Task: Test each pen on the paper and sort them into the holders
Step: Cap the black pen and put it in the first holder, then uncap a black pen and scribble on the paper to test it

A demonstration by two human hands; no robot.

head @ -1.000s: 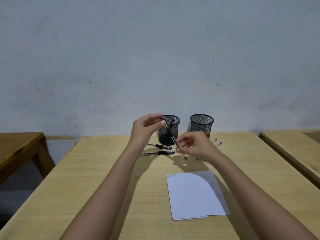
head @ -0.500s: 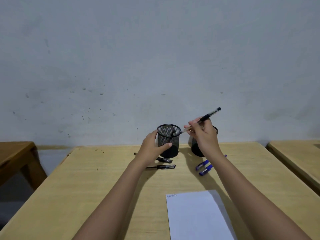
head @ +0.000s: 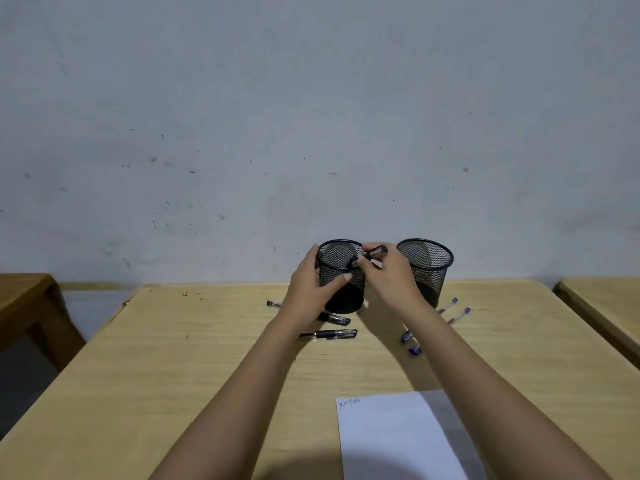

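Observation:
Two black mesh holders stand at the table's far edge. My left hand grips the left holder from its left side. My right hand holds a black pen over that holder's rim, tip down inside it. The right holder stands just beyond my right wrist. Two black pens lie in front of the left holder. Two blue-capped pens lie right of my right arm, partly hidden by it. White paper with a scribble at its top left lies near me.
The pale wooden table meets a grey wall. A darker wooden table stands to the left across a gap, and another pale table to the right.
My right hand lowered the black pen from a raised slant down into the left holder's mouth. My left hand stayed on that holder.

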